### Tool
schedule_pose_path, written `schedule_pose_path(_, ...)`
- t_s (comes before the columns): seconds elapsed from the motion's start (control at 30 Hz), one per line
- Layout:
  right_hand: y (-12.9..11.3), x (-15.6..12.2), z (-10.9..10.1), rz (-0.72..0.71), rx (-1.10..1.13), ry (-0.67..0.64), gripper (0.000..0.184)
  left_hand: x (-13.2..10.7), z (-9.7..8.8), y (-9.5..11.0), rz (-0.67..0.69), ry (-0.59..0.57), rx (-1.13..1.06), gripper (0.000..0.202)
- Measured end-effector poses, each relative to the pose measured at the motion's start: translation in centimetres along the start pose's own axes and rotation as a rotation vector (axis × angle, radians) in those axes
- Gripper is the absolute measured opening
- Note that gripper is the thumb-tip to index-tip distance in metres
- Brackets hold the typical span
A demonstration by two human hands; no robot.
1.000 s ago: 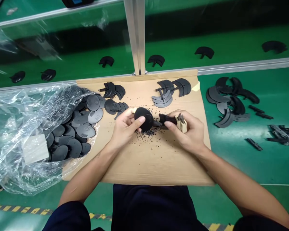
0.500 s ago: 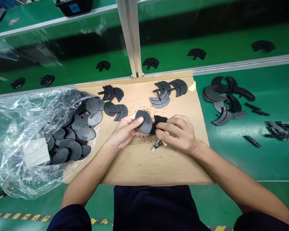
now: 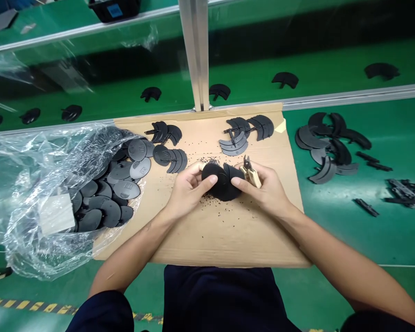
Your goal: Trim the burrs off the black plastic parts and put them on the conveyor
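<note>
Both hands meet over the middle of a cardboard sheet [image 3: 228, 235]. My left hand [image 3: 186, 189] pinches the left side of a black plastic moulded part [image 3: 221, 183], thumb on top. My right hand [image 3: 268, 186] grips the part's right side and also holds small cutters with beige handles [image 3: 251, 173], their jaws pointing up and away. Tiny black plastic crumbs [image 3: 214, 199] lie on the cardboard under the part.
A clear plastic bag [image 3: 38, 198] of black discs [image 3: 117, 184] lies open at left. Sets of black curved parts [image 3: 168, 145] [image 3: 245, 131] rest on the cardboard's far edge. More black pieces [image 3: 332, 143] and sprue scraps [image 3: 401, 191] lie on the green bench at right. An aluminium post [image 3: 197, 55] stands behind.
The cutters turned from pointing down beneath my right hand to pointing up above it. Both hands stayed together on the black part and rotated it slightly.
</note>
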State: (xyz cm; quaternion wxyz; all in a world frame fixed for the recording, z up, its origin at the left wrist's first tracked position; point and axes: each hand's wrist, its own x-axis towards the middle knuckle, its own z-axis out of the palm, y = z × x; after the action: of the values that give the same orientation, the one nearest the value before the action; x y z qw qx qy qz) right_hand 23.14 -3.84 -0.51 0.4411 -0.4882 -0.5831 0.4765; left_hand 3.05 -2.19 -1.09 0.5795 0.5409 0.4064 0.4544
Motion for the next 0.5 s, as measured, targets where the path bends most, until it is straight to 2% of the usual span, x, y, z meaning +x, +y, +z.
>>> schedule_pose_path(0.1,-0.11,0.05,0.06,0.03,0.022,0.01,0.044,0.04,-0.28,0.15,0.126,0.045,0.149,0.028)
schedule_pose_path(0.17,0.0,0.05,0.04,0.031,0.03,0.031,0.042,0.32,-0.64,0.25,0.2,0.1,0.144,0.027)
schedule_pose_path(0.3,0.45,-0.01,0.14,0.041,0.06,0.062,0.039,0.56,-0.88,0.2,0.247,0.152,0.088,0.042)
schedule_pose_path(0.43,0.76,-0.16,0.45,0.05,0.084,0.029,0.039,0.07,-0.77,0.0,0.317,0.131,0.234,0.016)
schedule_pose_path(0.5,0.8,-0.22,0.53,0.055,0.101,0.016,0.038,-0.15,-0.95,-0.01,0.354,0.116,0.379,0.013)
